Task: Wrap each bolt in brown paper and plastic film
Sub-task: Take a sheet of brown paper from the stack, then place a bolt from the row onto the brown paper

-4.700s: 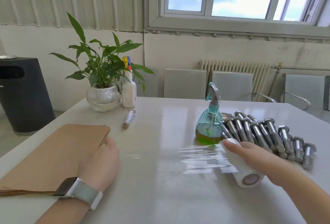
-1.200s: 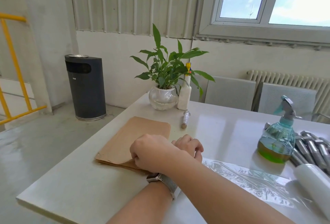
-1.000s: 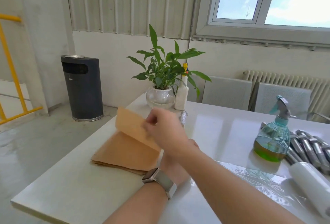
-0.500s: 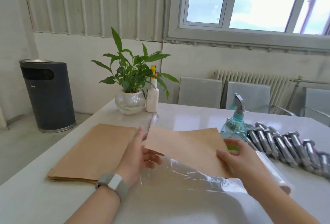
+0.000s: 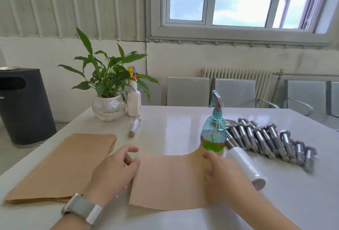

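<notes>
Left hand (image 5: 117,167) and right hand (image 5: 222,173) flat on brown paper sheet (image 5: 170,180), grip loose, bolts (image 5: 271,141) blurred

both hands, left hand (image 5: 115,170) and right hand (image 5: 222,174), flattened brown paper sheet (image 5: 168,180) on table (image 5: 174,123); bolts (image 5: 266,140) at 2 o'clock.
</notes>
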